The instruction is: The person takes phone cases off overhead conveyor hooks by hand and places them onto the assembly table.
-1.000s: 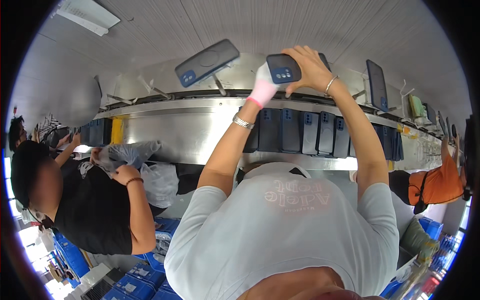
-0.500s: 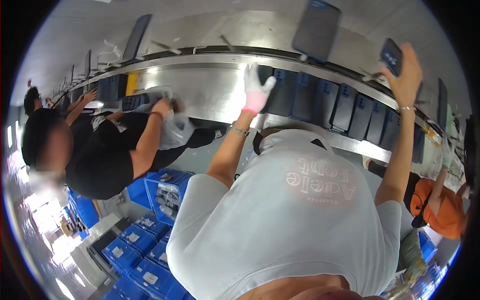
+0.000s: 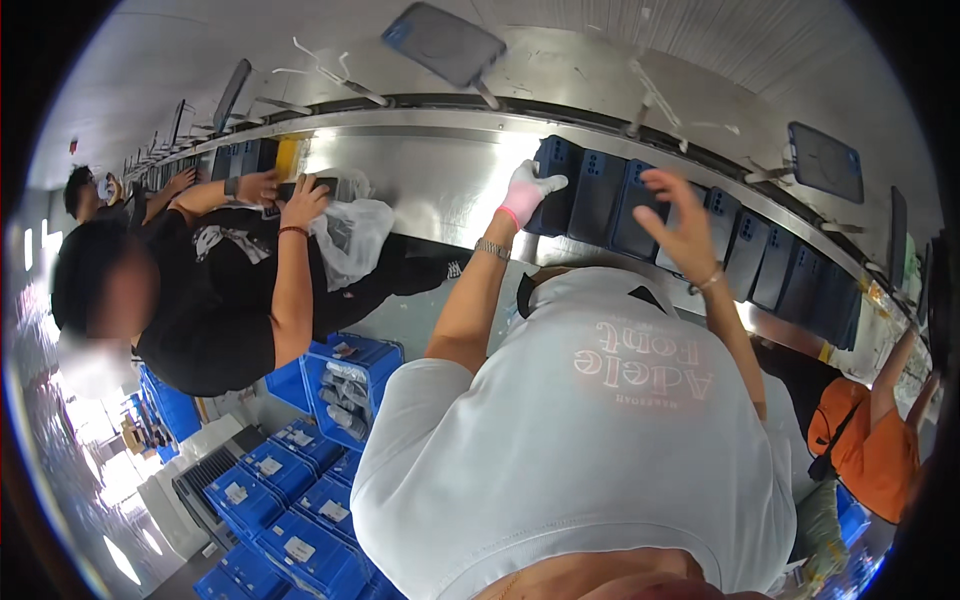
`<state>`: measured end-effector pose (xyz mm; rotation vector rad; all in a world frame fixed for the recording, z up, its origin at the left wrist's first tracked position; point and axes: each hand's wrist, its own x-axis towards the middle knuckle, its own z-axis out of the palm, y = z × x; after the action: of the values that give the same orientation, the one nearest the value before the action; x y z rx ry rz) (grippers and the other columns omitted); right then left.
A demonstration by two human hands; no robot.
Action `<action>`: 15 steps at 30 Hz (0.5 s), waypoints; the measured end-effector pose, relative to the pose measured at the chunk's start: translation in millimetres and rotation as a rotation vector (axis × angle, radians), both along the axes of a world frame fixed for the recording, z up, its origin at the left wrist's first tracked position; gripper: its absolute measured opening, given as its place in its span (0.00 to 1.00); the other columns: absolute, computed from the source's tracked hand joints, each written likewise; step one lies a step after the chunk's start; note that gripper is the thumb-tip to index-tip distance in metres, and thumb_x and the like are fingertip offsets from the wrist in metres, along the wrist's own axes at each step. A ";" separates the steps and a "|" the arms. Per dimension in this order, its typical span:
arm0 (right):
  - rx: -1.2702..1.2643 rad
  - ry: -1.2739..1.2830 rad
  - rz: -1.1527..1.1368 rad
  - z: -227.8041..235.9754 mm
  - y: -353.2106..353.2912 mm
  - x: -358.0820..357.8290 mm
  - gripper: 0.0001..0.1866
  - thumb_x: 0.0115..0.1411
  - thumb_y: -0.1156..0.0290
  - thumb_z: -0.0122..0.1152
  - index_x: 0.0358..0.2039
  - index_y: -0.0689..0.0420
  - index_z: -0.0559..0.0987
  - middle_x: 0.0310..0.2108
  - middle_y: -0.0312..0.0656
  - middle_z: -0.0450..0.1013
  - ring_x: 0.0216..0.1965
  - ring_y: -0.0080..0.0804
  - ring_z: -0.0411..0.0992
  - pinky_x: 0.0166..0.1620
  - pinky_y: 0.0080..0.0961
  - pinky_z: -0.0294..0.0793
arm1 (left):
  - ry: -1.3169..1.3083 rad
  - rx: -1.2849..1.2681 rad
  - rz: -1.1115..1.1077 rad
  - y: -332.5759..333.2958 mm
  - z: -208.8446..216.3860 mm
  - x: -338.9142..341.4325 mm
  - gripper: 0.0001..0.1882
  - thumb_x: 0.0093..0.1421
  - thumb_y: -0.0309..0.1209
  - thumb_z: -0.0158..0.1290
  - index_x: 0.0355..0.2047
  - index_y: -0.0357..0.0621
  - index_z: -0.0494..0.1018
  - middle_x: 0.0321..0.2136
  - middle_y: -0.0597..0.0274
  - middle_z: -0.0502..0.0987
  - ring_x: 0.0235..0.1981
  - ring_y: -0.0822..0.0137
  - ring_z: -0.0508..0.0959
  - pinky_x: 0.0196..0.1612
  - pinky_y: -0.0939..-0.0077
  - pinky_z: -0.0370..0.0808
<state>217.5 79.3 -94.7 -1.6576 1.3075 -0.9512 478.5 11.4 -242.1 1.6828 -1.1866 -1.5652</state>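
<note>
A long overlapping row of dark blue phone cases point(image 3: 592, 195) leans along the metal ledge before me. My left hand point(image 3: 535, 192), in a white and pink glove, rests against the leftmost phone case point(image 3: 556, 185), thumb stretched out across its face and fingers extended along its left edge. Bare and empty, my right hand point(image 3: 684, 222) hovers over the middle of the row with its fingers spread, hiding part of the cases beneath. Above the ledge, one phone case point(image 3: 445, 45) hangs tilted on a peg, and another phone case point(image 3: 826, 162) hangs at the right.
Bare white pegs point(image 3: 655, 100) stick out from the rail beyond the ledge. At my left a person in black point(image 3: 220, 310) handles a dark item by a clear plastic bag point(image 3: 355, 240). Blue crates point(image 3: 310, 545) stand behind. A person in orange point(image 3: 865, 440) works at right.
My right hand has come down and left from the rail, without the phone case it held. The hanging cases have travelled left. My left hand has shifted slightly right and down.
</note>
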 end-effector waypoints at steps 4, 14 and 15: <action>0.234 -0.056 0.075 -45.0 1.3 29.9 0.40 0.51 0.65 0.70 0.62 0.58 0.60 0.59 0.44 0.62 0.59 0.35 0.63 0.57 0.33 0.64 | -0.092 -0.311 0.027 12.1 78.9 -13.9 0.20 0.48 0.35 0.64 0.30 0.34 0.66 0.24 0.58 0.73 0.25 0.68 0.74 0.31 0.73 0.73; 0.374 -0.273 0.109 -13.9 -9.9 39.9 0.51 0.42 0.67 0.73 0.62 0.64 0.52 0.53 0.50 0.62 0.57 0.37 0.61 0.60 0.29 0.60 | 0.249 -0.575 -0.242 54.7 129.1 -44.8 0.16 0.63 0.39 0.53 0.34 0.36 0.67 0.30 0.60 0.68 0.28 0.70 0.69 0.36 0.75 0.70; 0.391 -0.281 0.127 -12.1 -9.4 30.2 0.52 0.41 0.65 0.74 0.62 0.64 0.53 0.53 0.49 0.62 0.56 0.37 0.61 0.59 0.29 0.61 | 0.260 -0.582 -0.255 50.6 133.3 -40.9 0.16 0.63 0.39 0.53 0.34 0.36 0.67 0.30 0.60 0.68 0.28 0.70 0.69 0.36 0.75 0.70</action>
<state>247.7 69.9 -106.8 -1.2415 1.1005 -0.7628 437.6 62.0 -108.8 0.9560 -1.5663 -1.3437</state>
